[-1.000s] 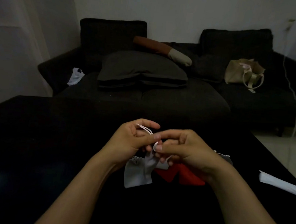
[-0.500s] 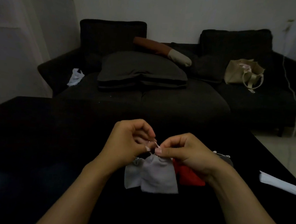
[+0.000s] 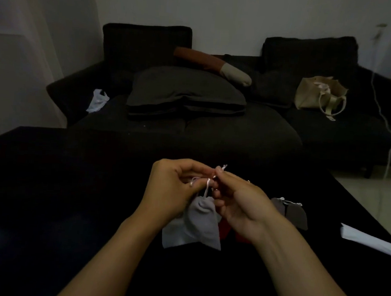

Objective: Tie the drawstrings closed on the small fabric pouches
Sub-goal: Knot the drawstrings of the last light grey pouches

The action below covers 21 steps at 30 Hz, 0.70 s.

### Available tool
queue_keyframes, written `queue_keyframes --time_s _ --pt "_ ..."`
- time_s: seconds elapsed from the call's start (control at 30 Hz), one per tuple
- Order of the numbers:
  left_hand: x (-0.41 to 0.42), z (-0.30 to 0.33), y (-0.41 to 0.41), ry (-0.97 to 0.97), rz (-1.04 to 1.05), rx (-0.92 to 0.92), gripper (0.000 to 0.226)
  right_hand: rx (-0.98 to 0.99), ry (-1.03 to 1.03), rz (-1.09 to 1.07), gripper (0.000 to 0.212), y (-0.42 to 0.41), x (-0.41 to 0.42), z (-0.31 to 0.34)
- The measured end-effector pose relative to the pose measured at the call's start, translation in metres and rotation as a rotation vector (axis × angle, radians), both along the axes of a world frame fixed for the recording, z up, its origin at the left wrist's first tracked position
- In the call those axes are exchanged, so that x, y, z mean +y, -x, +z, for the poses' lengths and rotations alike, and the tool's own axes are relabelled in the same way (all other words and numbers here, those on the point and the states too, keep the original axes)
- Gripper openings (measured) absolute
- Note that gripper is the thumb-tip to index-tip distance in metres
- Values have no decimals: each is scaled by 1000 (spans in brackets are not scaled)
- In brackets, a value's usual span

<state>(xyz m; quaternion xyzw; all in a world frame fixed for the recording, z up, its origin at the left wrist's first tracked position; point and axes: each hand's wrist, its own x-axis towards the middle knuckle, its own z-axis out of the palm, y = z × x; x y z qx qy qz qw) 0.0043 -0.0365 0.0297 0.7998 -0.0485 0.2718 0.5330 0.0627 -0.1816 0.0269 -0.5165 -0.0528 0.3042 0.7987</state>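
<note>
At lower centre of the frame, the left hand (image 3: 173, 188) and right hand (image 3: 239, 204) each pinched a drawstring (image 3: 206, 190) end above the cinched grey pouch (image 3: 200, 219), its knot apparently unfinished, while red pouches (image 3: 224, 228) and darker grey pouches (image 3: 289, 212) beside it awaited checking.

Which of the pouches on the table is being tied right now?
The light grey pouch, cinched and hanging from the white cord both hands pinch; the red and dark grey pouches lie untouched.

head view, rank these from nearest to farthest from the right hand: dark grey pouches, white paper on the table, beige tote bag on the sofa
1. dark grey pouches, just right of the right hand on the table.
2. white paper, at the table's right edge.
3. beige tote bag, far back on the sofa's right seat.
</note>
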Motion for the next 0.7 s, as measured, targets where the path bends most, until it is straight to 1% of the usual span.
queue_keyframes --time_s 0.1,0.2,0.27,0.33,0.4,0.5,0.57,0.63,0.7 --pt "2 2 -2 0 -16 2 28 38 -74 -31 30 -1 2 0" --pt "8 3 -4 -35 -18 22 32 67 -115 -38 27 -4 -2 2" --pt "15 0 -6 -150 65 -7 26 69 -145 -26 25 -7 -6 4" --pt "19 -3 -7 -349 186 -74 22 71 -175 -21 22 -8 -9 5" --pt "21 -4 -6 -493 222 -105 21 60 -185 -28 21 -9 -11 6" --pt "25 -3 -6 -563 127 -71 14 83 -166 -57 24 -12 -13 7" --pt "25 -3 -6 -568 40 4 17 100 -148 -96 25 -15 -16 8" --pt "23 -3 -6 -582 28 56 22 83 -108 -124 25 -16 -17 9" --pt "18 -5 -6 -595 79 36 22 23 -56 -131 24 -16 -16 7"
